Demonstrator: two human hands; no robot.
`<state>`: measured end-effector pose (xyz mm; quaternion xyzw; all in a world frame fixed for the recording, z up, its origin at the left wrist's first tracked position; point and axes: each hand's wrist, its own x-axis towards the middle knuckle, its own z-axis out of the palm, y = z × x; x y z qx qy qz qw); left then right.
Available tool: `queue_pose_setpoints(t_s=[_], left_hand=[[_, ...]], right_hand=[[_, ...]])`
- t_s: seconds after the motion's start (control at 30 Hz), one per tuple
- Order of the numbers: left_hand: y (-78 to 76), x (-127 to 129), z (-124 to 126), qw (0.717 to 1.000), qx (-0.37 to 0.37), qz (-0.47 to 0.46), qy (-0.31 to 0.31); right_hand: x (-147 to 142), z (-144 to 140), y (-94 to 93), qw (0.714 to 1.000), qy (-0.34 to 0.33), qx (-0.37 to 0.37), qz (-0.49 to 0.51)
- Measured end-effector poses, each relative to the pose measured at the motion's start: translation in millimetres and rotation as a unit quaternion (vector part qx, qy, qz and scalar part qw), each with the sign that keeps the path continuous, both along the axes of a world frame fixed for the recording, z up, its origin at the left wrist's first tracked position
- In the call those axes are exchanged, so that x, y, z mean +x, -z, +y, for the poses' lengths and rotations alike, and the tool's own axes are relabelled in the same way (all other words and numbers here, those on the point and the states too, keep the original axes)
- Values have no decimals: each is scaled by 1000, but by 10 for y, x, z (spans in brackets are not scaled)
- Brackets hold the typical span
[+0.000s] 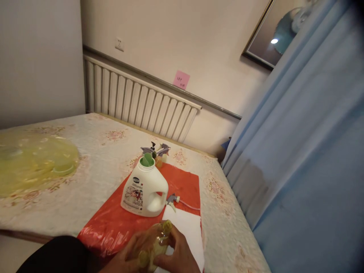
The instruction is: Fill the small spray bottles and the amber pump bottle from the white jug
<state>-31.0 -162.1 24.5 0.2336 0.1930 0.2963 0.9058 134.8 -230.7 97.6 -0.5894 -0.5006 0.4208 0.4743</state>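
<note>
Both hands are low at the near edge of the bed: the left hand [133,252] and the right hand [178,254] close around a small clear bottle [155,246]. Directly beyond them stands a white jug [143,189] on the red sheet [182,185], and it blocks the straight way forward. Behind the jug, two small spray bottles [157,153] stand close together. A loose spray head [173,199] with its thin tube lies just right of the jug. The white paper [186,227] and the bedcover [93,151] to the left are open. The blue curtain [298,151] closes the right side.
</note>
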Motion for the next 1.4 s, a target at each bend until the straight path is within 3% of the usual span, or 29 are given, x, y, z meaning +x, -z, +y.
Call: queue_pose_setpoints(t_s=[0.07, 0.17, 0.27, 0.37, 0.47, 0.57, 0.63, 0.7, 0.77, 0.83, 0.97, 1.07, 1.17, 1.4], left_hand=[[-58, 2, 41, 989, 142, 46, 1], [-187, -30, 97, 932, 333, 131, 48], [-346, -38, 102, 873, 428, 218, 85], [-473, -3, 59, 846, 457, 272, 32], [-515, 2, 47, 846, 458, 274, 3], [-460, -97, 133, 872, 434, 224, -24], [-396, -215, 247, 897, 387, 198, -81], [-352, -345, 394, 906, 307, 222, -186], [-354, -453, 562, 884, 219, 272, -311], [-404, -522, 738, 834, 143, 317, -428], [-554, -517, 1087, 746, 122, 319, -571], [-622, -418, 1362, 715, 146, 302, -613], [-570, -312, 1639, 714, 140, 299, -617], [-79, -281, 2079, 718, 138, 393, -558]], right_hand=[[26, -6, 2, 999, 7, -14, -48], [26, -8, 43, 994, 42, -59, -85], [-8, 7, 91, 990, 68, -84, -95], [-57, 44, 83, 990, 65, -87, -93], [-91, 111, 18, 995, 31, -75, -66], [-36, 216, -22, 1000, -7, -24, 16], [69, 308, -7, 998, 24, 16, 60], [200, 415, 33, 993, 84, 46, 68], [312, 532, 78, 987, 134, 67, 62], [369, 657, 114, 981, 165, 85, 55], [325, 915, 143, 974, 196, 116, 13], [271, 1097, 152, 969, 207, 128, -45], [272, 1255, 184, 969, 196, 123, -85], [364, 1523, 330, 979, 164, 68, -105]])
